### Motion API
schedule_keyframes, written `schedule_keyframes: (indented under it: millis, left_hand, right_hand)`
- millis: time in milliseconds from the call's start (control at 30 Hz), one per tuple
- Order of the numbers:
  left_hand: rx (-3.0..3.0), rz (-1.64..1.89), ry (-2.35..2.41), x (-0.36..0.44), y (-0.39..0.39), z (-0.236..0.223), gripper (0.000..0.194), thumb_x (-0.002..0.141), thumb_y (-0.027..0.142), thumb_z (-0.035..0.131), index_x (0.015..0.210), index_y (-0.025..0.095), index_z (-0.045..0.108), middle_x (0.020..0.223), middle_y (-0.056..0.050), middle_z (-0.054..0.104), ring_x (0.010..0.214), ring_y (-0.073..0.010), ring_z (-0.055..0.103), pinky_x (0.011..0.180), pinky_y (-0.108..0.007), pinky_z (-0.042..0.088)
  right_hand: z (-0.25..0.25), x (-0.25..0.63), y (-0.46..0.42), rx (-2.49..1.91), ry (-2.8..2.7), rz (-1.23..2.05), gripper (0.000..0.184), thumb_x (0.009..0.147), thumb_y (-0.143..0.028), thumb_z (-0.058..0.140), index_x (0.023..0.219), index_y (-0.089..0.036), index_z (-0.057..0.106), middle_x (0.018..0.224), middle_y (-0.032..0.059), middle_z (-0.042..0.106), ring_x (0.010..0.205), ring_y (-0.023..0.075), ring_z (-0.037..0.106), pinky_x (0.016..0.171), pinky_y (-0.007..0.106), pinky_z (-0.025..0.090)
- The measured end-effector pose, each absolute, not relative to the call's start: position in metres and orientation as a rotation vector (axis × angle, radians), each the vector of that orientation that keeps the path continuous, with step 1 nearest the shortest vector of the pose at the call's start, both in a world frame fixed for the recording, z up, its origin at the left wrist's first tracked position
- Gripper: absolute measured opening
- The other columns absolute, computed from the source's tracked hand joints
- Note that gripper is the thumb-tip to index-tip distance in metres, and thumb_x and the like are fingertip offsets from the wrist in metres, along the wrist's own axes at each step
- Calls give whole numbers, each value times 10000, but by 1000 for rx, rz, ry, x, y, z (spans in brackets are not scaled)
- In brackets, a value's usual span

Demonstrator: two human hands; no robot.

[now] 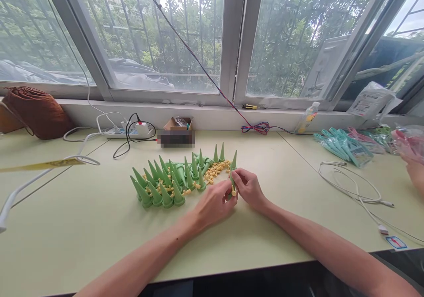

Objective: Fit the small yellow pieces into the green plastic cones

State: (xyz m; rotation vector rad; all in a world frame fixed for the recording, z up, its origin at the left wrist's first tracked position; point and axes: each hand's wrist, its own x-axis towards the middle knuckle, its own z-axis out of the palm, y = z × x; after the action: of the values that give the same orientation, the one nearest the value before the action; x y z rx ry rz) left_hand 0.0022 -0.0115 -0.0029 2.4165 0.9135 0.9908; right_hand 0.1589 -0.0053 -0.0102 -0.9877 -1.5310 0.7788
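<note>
My left hand (215,197) and my right hand (250,187) meet over the table, both closed around one green plastic spike (232,181). A yellow peg (233,192) shows at its near end, by my left fingertips; how deep it sits I cannot tell. Just beyond my right fingers the tip of a green cone (234,159) points up; whether it belongs to the held piece is unclear. To the left, several green cone spikes (166,197) stand upright in rows, and others lie on their sides. Loose yellow pegs (217,169) are heaped beside and among them.
Behind the cones stand a small cardboard box (172,123) and a power strip (126,132) with cables. A white cable (351,186) lies coiled at right, near bagged teal items (344,144). Another person's hand (416,173) shows at the right edge. A bottle (307,116) leans by the window.
</note>
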Motion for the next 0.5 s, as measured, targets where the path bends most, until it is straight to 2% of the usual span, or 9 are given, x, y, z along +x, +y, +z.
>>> schedule_keyframes:
  millis: [500]
  left_hand:
    - [2386,965,829,-1,-14,-8,174,812,120,498,717,204,380,686,27,485,597,-112,446,569,-242,358]
  right_hand:
    - [-9,157,-9,-968,-1538,769,340,939,-458,514,753,-177,557,613,-20,489,520,107,426,475,227,382]
